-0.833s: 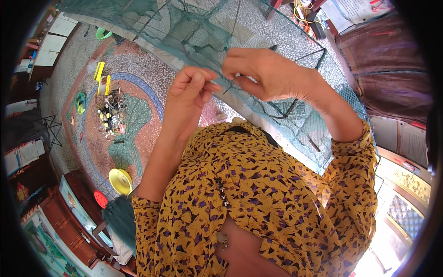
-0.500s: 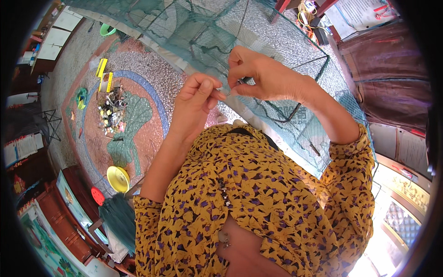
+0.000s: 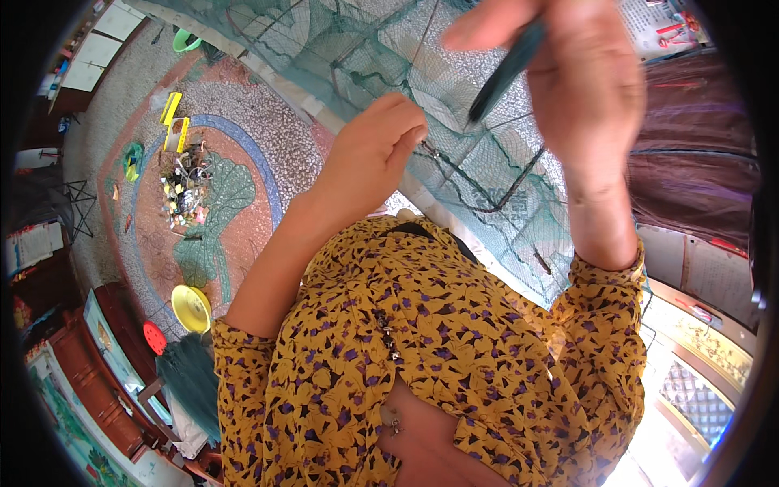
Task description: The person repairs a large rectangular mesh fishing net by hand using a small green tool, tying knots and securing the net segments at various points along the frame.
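Note:
My left hand (image 3: 375, 150) is closed in a pinch over the near edge of a green mesh net (image 3: 357, 77). What its fingertips hold is hidden. Right beside them, a small knotted or metallic bit sits at the end of a dark frame rod (image 3: 466, 191). My right hand (image 3: 588, 89) is raised higher and to the right, smeared by motion, its thumb pointing left. A dark green tapered thing (image 3: 507, 73), perhaps a netting shuttle or a tuft of twine, sticks down from its grip. The net, with its dark rods, spreads beneath both hands.
On the patterned floor at left lie a heap of small mixed pieces (image 3: 185, 191), green netting (image 3: 231, 191) and yellow boxes (image 3: 175, 134). A yellow basin (image 3: 191, 308), a red disc (image 3: 154, 337) and a dark green strand bundle (image 3: 188, 377) stand nearer. A green basin (image 3: 187, 40) is farther off.
My right hand has moved away from my left, up and to the right, and the dark green tapered thing now shows clearly in it. My left hand has turned over, moving slightly right.

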A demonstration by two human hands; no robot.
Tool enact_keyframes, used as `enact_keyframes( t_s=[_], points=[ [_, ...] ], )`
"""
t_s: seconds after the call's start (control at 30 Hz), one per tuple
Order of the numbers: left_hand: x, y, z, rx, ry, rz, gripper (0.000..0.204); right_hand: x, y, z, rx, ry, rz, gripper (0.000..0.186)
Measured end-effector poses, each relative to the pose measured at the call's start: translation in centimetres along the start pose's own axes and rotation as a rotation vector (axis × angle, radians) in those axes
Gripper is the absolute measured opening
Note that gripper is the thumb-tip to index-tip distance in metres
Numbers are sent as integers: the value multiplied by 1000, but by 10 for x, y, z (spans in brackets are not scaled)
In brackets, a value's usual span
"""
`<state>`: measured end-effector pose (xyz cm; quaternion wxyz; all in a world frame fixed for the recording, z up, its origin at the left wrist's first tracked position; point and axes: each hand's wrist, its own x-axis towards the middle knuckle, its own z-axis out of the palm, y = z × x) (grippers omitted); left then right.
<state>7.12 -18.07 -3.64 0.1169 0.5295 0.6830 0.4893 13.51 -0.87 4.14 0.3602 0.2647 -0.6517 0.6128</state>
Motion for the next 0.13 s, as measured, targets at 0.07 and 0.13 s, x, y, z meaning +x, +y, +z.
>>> enact_keyframes(
  t_s=[0.07, 0.13],
  points=[
    [-1, -5, 1, 111, -17, 85, 5, 20, -18, -9, -117, 67, -134, 31],
    [-1, -7, 7, 62, 0, 32, 6, 25, -33, -22, -181, 57, -168, 32]
  ],
)
